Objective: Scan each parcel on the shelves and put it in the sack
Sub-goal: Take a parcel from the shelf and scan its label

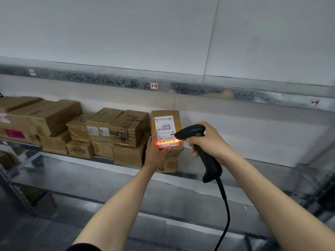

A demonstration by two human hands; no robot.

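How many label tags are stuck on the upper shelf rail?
3 label tags: one far left, one in the middle, one far right; others may lie out of frame.

White wall panels [126,29] stand behind galvanised metal shelving [72,178] with small tags [153,86].

brown parcel [165,132], white label [165,130], black scanner [199,149], orange beam [167,142].

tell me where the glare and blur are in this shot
Head view: orange beam from the scanner washes out the barcode on the label and tints fingers of the left hand; the shelf is smeared at far right; the rail bows from the wide lens.
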